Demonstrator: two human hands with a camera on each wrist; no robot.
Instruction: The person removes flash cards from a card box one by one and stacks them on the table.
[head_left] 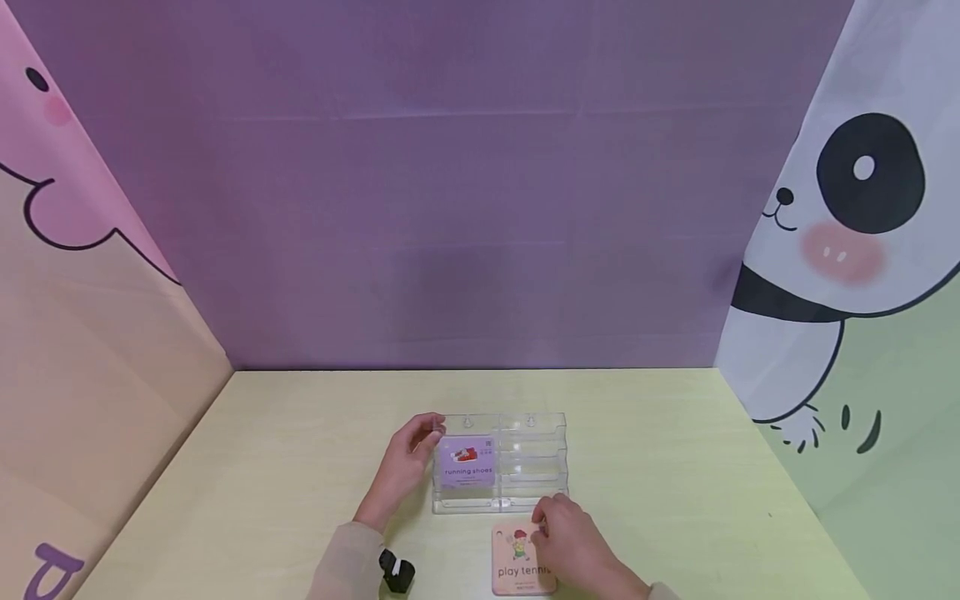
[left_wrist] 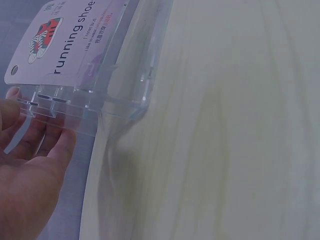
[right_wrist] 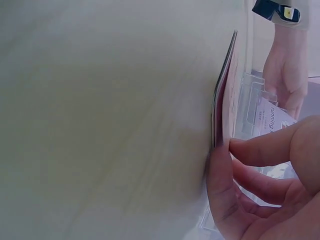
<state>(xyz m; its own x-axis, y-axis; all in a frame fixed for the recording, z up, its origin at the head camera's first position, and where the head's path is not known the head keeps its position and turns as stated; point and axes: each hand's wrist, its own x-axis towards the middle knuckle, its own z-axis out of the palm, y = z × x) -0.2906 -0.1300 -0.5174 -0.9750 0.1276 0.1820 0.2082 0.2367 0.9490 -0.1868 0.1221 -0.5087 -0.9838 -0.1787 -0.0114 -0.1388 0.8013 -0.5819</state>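
Note:
A clear plastic card rack [head_left: 534,468] with two columns of tiered pockets stands on the table. In its left column sits a purple "running shoes" card [head_left: 467,462]. My left hand [head_left: 408,458] grips the rack's left side near the top, thumb in front and fingers behind, as the left wrist view shows. Just in front of the rack lies a thin stack of cards [right_wrist: 226,95], topped by an orange "play tennis" card [head_left: 517,554]. My right hand [head_left: 573,542] pinches the stack's right edge between thumb and fingers, covering part of the top card.
The pale wooden table [head_left: 660,467] ends at a purple back wall [head_left: 465,208]. Printed side panels rise left and right, one with a panda [head_left: 862,275]. A black device [head_left: 397,573] is strapped at my left wrist.

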